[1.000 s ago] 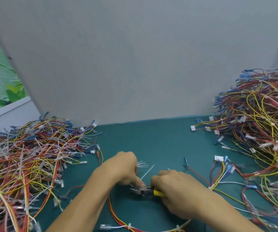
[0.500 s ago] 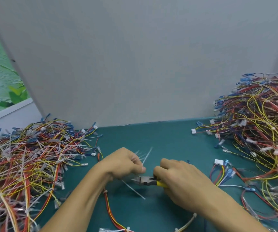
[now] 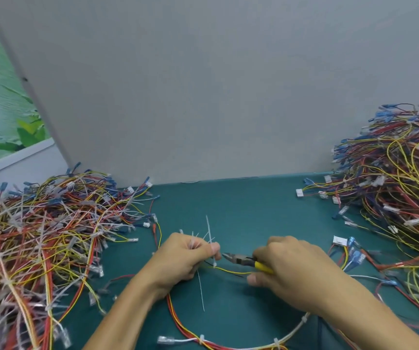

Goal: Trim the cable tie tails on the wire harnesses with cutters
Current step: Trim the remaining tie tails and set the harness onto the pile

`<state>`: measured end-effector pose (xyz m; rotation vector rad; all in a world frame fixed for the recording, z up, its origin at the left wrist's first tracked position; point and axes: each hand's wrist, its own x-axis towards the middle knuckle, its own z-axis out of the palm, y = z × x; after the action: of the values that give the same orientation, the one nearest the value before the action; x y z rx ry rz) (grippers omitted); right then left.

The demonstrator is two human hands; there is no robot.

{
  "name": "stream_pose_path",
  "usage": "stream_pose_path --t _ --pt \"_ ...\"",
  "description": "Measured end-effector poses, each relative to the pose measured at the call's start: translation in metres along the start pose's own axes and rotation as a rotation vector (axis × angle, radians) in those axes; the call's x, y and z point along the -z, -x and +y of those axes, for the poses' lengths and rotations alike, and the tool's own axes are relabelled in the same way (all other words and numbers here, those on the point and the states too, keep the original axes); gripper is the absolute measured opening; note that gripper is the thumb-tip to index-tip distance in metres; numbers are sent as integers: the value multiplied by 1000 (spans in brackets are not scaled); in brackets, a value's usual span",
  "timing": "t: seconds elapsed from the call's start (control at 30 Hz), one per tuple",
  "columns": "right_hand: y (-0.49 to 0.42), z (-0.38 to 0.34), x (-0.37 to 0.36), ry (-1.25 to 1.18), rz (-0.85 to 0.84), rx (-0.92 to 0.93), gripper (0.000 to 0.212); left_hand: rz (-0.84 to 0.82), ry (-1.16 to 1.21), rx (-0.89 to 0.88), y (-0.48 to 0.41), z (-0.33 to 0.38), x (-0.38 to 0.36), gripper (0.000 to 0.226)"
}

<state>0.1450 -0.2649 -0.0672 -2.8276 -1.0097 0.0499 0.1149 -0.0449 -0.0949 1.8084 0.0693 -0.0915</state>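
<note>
Now the left hand (image 3: 185, 258) is curled tight, thumb and fingers pinching a wire harness (image 3: 228, 269) at its tie, with white cable tie tails (image 3: 208, 229) sticking up out of the fist. The right hand (image 3: 289, 274) wraps around the yellow-handled cutters (image 3: 241, 260), whose nose looks closed, just beside the left thumb. A left pile (image 3: 39, 236) and a right pile (image 3: 400, 198) of harnesses lie on the green table (image 3: 254, 210).
</note>
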Motion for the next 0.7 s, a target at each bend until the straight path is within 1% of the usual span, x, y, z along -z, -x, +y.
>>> stream_pose_path --t 0.17,0.3,0.43,0.7 --pt "1 -7 -1 13 -12 -20 35 44 27 15 0 -1 -1 28" --pt "2 -10 -1 30 -7 -16 38 60 31 32 -2 -5 -1 37" --pt "-1 -19 -6 37 -24 -11 40 43 30 29 -1 -4 -1 24" --pt "-4 -24 -6 48 -52 -25 40 32 36 32 -2 -5 0 22"
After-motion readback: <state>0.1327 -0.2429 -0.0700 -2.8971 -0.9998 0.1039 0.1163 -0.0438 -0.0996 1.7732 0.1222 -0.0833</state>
